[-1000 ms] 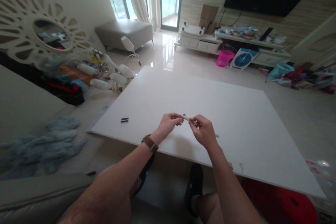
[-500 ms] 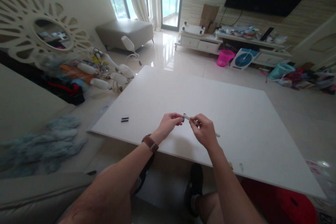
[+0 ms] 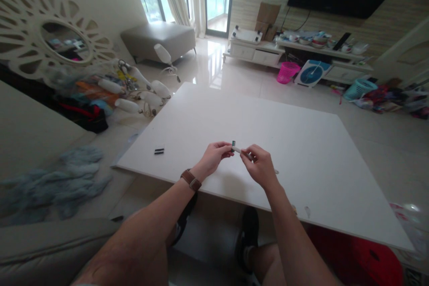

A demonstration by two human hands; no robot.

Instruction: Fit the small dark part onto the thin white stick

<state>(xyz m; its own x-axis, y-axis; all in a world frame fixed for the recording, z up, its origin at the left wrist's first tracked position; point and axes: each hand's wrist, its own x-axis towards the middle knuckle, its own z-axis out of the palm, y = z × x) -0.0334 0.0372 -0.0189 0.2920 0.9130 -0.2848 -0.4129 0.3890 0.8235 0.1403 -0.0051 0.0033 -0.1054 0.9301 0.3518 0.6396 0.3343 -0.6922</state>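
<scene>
My left hand [image 3: 216,156], with a brown-strapped watch on its wrist, pinches a small dark green board [image 3: 233,143] between thumb and fingertips. My right hand [image 3: 258,163] is closed round a slim whitish pen-like stick [image 3: 236,149]. The stick's tip meets the board, or lies just in front of it; I cannot tell which. Both hands are held above the white tabletop [image 3: 295,143]. Two small black strips [image 3: 159,151] lie side by side on the tabletop, left of my left hand.
A small clear piece [image 3: 307,211] lies near the front edge. A lamp with several white shades [image 3: 147,96] stands beyond the left edge. A red stool or bin [image 3: 362,254] is below at the right. A pink basket [image 3: 287,73] and a fan [image 3: 311,73] stand farther back.
The board has turned in my left fingers, showing more of its green face above them. The stick's tip has shifted slightly to the left. My hands stay in nearly the same place.
</scene>
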